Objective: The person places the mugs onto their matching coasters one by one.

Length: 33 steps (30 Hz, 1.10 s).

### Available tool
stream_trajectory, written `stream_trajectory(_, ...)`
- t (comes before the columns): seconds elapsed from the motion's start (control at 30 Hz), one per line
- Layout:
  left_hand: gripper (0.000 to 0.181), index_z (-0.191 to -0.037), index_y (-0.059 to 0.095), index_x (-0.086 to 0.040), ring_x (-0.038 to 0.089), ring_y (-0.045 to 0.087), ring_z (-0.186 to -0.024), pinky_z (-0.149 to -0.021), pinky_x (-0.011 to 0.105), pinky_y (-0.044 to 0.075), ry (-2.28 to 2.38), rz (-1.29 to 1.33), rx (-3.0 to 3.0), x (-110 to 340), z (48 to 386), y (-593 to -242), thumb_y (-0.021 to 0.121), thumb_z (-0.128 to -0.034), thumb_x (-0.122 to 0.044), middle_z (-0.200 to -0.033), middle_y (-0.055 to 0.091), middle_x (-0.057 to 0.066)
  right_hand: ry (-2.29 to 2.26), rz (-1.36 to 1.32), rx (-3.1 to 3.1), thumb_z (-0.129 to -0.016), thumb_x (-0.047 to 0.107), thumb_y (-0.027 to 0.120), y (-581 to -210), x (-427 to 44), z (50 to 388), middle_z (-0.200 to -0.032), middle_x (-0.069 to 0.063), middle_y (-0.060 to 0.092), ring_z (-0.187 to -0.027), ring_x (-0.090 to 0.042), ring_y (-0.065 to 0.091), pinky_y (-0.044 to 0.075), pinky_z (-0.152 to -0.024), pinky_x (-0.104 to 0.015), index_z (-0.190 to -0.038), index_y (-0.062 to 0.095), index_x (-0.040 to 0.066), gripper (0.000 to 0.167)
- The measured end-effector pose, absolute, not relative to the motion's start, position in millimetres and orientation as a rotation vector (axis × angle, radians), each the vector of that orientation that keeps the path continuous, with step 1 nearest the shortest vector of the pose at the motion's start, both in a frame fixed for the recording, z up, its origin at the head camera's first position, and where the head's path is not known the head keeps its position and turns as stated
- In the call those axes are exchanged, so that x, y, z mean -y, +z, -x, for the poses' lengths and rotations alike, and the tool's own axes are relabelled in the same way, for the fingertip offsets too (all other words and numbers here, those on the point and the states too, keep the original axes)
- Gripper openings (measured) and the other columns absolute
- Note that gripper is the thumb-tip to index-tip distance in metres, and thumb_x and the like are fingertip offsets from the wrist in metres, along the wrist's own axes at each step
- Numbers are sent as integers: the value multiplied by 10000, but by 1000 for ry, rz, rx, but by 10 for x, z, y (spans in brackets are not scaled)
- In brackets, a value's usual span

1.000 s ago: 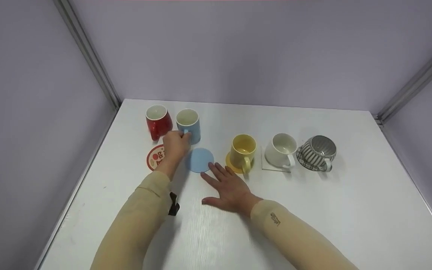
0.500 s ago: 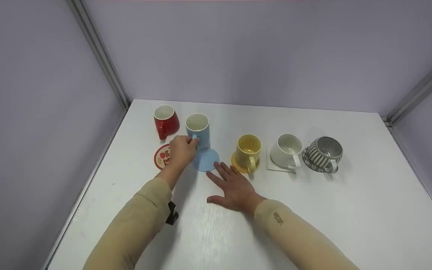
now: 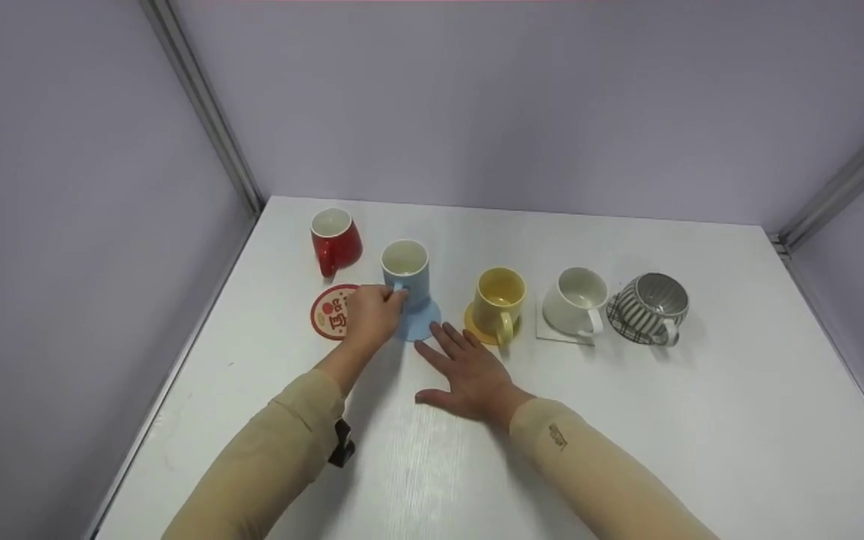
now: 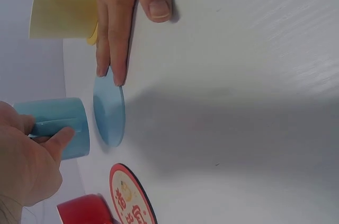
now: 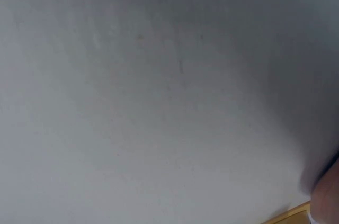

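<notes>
My left hand (image 3: 373, 313) grips the handle of a light blue mug (image 3: 418, 283), which is upright over the back part of a round blue coaster (image 3: 423, 321). In the left wrist view, a small gap separates the base of the blue mug (image 4: 69, 108) from the coaster (image 4: 110, 110). My right hand (image 3: 471, 375) lies flat on the table, fingers spread, two fingertips at the coaster's near right edge. Only a bit of that hand (image 5: 326, 197) shows in the right wrist view.
A red mug (image 3: 342, 247) stands at the back left, behind a red-rimmed round coaster (image 3: 327, 311). To the right, a yellow mug (image 3: 493, 311), a white mug (image 3: 567, 311) and a striped grey mug (image 3: 642, 311) each stand on a coaster. Walls border the table (image 3: 739, 420).
My left hand has brought the blue mug forward and to the right, from behind the blue coaster to over it. The right hand stays at the coaster's edge. The head view has shifted slightly.
</notes>
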State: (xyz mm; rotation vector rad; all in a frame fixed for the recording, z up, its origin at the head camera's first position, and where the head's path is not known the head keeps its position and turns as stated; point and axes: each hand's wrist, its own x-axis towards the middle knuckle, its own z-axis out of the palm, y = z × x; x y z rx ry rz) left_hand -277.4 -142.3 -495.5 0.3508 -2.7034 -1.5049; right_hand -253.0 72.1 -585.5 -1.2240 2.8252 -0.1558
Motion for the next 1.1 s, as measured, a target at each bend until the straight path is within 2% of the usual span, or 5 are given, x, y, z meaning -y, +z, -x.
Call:
stream_trajectory(0.3, 331, -871, 777, 28, 162, 525, -691, -532, 265, 385, -1455, -314, 2693, 1389, 2696, -4985, 669, -1061, -222, -680, 570, 10, -167, 1221, -2824, -989, 838, 252, -5903, -711, 2534, -1784, -74, 63, -1638, -282, 71, 115, -1321, -494, -1714, 203, 291, 910)
stream_trajectory(0.57, 332, -846, 753, 30, 165, 538, -685, -534, 262, 400, -1460, -288, 2695, 1370, 2614, -5005, 678, -1057, -215, -673, 576, 12, -166, 1228, -2828, -987, 840, 235, -5936, -721, 2533, -1785, -68, 57, -1639, -277, 66, 115, -1320, -499, -1714, 200, 295, 910)
stream_trajectory(0.83, 303, -866, 766, 21, 157, 551, -680, -537, 255, 416, -1477, -284, 2674, 1353, 2547, -5031, 680, -1053, -202, -684, 599, 14, -168, 1239, -2829, -994, 824, 278, -5919, -734, 2536, -1783, -78, 69, -1638, -289, 77, 130, -1318, -507, -1715, 202, 283, 905)
stream_trajectory(1.1, 315, -841, 769, 36, 147, 526, -640, -521, 252, 398, -1456, -243, 2657, 1349, 2514, -5062, 681, -1051, -182, -639, 569, -1, -154, 1234, -2831, -993, 825, 287, -5900, -729, 2547, -1783, -81, 78, -1637, -295, 87, 130, -1318, -507, -1715, 204, 280, 908)
